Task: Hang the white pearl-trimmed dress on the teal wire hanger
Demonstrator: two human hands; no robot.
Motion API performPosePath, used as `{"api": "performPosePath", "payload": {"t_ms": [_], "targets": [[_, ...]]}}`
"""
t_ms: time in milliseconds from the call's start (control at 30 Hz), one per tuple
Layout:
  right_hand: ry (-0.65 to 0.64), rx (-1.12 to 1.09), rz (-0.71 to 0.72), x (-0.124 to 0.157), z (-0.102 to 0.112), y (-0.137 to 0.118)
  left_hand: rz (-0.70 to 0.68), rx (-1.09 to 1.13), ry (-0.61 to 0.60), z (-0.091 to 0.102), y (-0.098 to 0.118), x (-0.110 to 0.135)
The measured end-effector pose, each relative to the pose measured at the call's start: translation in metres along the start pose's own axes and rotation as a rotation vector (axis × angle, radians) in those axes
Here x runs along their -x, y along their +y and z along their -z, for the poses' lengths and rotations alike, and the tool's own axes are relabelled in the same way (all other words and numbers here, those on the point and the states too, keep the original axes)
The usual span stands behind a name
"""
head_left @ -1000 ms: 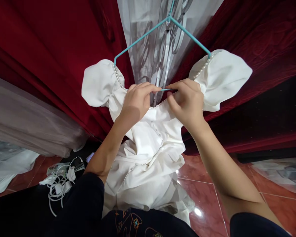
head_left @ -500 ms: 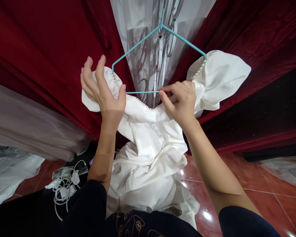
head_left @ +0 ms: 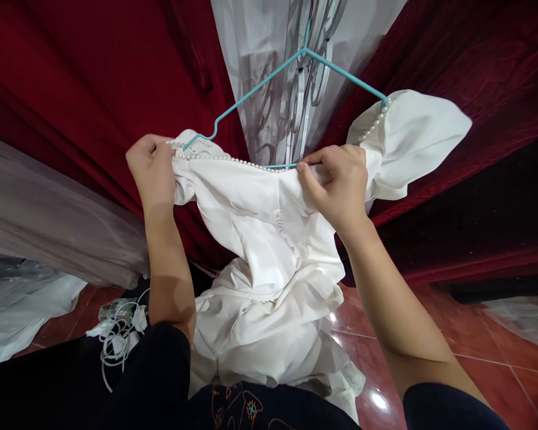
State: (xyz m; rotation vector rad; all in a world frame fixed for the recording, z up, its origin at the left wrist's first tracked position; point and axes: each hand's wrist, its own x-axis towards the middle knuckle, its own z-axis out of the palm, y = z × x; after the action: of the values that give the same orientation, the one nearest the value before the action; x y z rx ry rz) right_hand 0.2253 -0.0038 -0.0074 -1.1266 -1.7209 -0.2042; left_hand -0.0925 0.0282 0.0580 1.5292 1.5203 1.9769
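Observation:
A white dress (head_left: 260,239) with puffed sleeves and a pearl-trimmed neckline hangs in front of me on a turquoise clothes hanger (head_left: 269,80). My left hand (head_left: 152,170) is closed on the dress's pearl-edged shoulder at the left, pulling it out sideways past the hanger's end. At the neckline, my right hand (head_left: 338,182) pinches the hanger's bottom bar between thumb and forefinger. The right puffed sleeve (head_left: 424,140) sits over the hanger's right end. Lower down, the skirt falls in bunched folds toward my lap.
Dark red curtains (head_left: 94,77) hang on both sides, with white ornate metalwork (head_left: 300,101) behind the hanger. A tangle of white cables (head_left: 116,346) lies at lower left. Shiny red floor tiles (head_left: 493,376) show at lower right, and pale fabric (head_left: 22,310) at far left.
My left hand has gone from spread fingers to a closed grip and drawn the left shoulder outward. The neckline is pulled straighter and higher. My right hand keeps its pinch.

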Motion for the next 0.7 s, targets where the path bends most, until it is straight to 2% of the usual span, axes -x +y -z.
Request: {"api": "performPosePath", "payload": {"t_ms": [133, 200, 300, 367, 433, 500, 567, 633, 700], "targets": [[0.027, 0.010, 0.001, 0.001, -0.003, 0.000, 0.168, 0.124, 0.080, 0.014, -0.029, 0.026], [0.037, -0.002, 0.000, 0.002, -0.005, -0.002, 0.210, 0.133, 0.015, 0.019, -0.041, 0.042], [0.029, -0.049, -0.001, 0.003, -0.010, -0.008, 0.212, 0.050, -0.194, 0.022, -0.046, 0.063], [0.038, -0.071, -0.011, 0.004, -0.013, -0.013, 0.066, -0.044, -0.364, 0.021, -0.037, 0.074], [0.054, -0.072, -0.032, 0.003, -0.016, -0.015, -0.170, -0.094, -0.487, 0.016, -0.020, 0.082], [0.052, -0.062, -0.045, 0.003, -0.017, -0.016, -0.404, -0.128, -0.474, 0.008, 0.000, 0.086], [0.035, -0.054, -0.045, 0.003, -0.016, -0.016, -0.543, -0.198, -0.361, -0.002, 0.018, 0.083], [0.012, -0.040, -0.027, 0.004, -0.011, -0.015, -0.585, -0.283, -0.304, -0.012, 0.029, 0.076], [-0.026, -0.032, 0.013, 0.005, -0.003, -0.013, -0.570, -0.313, -0.394, -0.021, 0.031, 0.070]]}}
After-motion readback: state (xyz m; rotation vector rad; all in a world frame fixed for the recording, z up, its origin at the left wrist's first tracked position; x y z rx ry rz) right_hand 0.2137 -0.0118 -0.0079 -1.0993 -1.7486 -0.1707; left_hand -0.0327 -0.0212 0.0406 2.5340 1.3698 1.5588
